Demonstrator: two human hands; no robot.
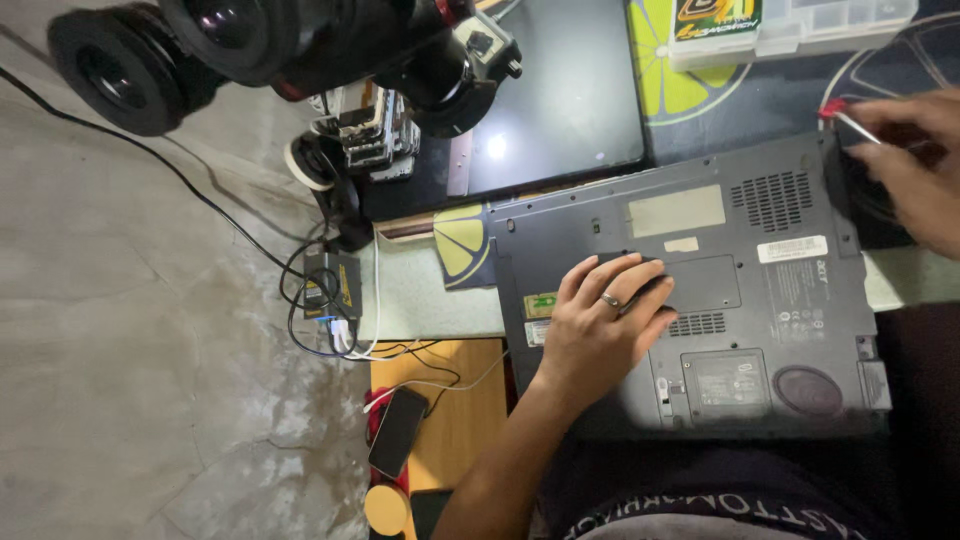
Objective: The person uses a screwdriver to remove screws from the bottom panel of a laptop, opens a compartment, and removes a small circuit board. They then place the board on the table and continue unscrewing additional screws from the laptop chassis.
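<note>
An upturned grey laptop (pixel 700 290), its matte plastic underside showing vent grilles, labels and rectangular covers, lies across the near edge of the bench (pixel 420 295). The left hand (pixel 600 330), wearing a ring, rests flat with fingers spread on a cover panel. At the far right corner, the right hand (pixel 915 165) pinches a thin red-handled screwdriver (pixel 845 118).

Single head-worn view, looking steeply down from above the person's lap, close range. Left hand (pixel 600 335) sits near frame centre, fingers (pixel 625 285) spread flat on the upturned laptop (pixel 760 300); right hand (pixel 915 165) is cut by the right edge. Floor (pixel 120 380) fills everything left of the fingers; a microscope head (pixel 290 45) intrudes top left, nearer the lens.
</note>
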